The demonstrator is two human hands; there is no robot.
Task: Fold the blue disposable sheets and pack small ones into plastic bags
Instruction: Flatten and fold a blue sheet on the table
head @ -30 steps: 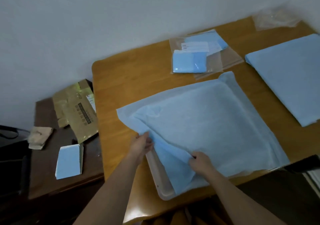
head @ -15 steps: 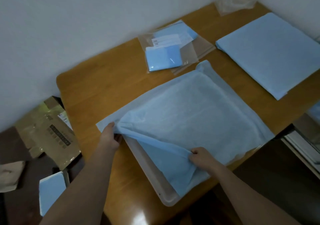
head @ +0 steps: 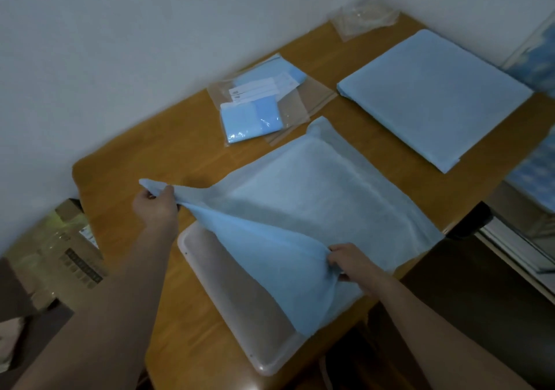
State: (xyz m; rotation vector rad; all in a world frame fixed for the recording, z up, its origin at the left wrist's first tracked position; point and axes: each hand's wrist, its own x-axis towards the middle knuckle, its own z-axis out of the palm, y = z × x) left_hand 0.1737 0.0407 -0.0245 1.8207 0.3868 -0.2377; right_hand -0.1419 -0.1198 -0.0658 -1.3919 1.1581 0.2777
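A large blue disposable sheet (head: 312,197) lies spread over a white plastic tray (head: 240,308) on the wooden table (head: 156,155). My left hand (head: 154,206) grips the sheet's left corner and holds it lifted off the table. My right hand (head: 350,262) pinches the sheet's near edge above the tray. A flap of the sheet hangs between the two hands. Behind the sheet lie plastic bags (head: 288,113) holding small folded blue sheets (head: 250,120) with white labels.
A stack of flat blue sheets (head: 432,95) lies at the right of the table. An empty clear bag (head: 363,20) sits in the far corner by the wall. A cardboard box (head: 60,251) stands on the dark surface to the left. A dark edge borders the table's right.
My left hand has moved left and up, lifting the sheet's corner off the table. The flap between the hands is now stretched and more of the tray is uncovered.
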